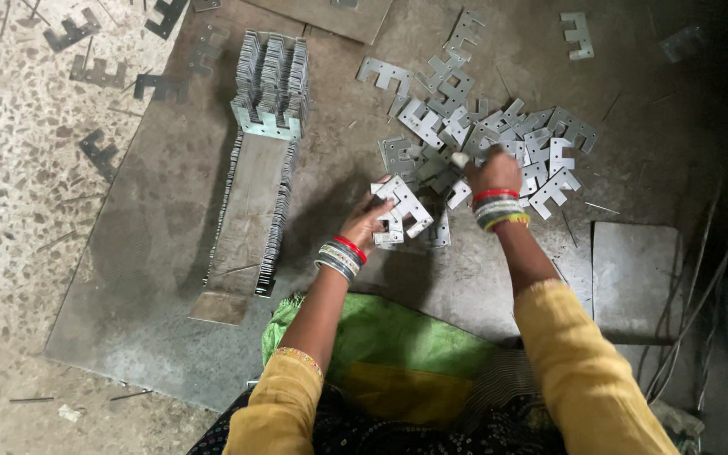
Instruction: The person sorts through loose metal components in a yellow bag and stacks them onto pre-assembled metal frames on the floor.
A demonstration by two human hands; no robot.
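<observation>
Gripping small stack of metal stampings [401, 211], left hand [370, 221]; right hand [492, 171] clenched, picking in loose pile [499, 135].

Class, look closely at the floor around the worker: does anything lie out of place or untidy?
Yes. Several dark plates lie scattered on the speckled floor, away from the neat upright stack and the loose pile.

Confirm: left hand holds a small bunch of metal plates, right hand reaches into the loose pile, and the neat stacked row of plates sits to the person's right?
Wrong on one point. The head view shows the stacked row on the person's left, not right. The rest stands: the left hand holds a bunch of metal plates, and the right hand reaches into the loose pile.
</observation>
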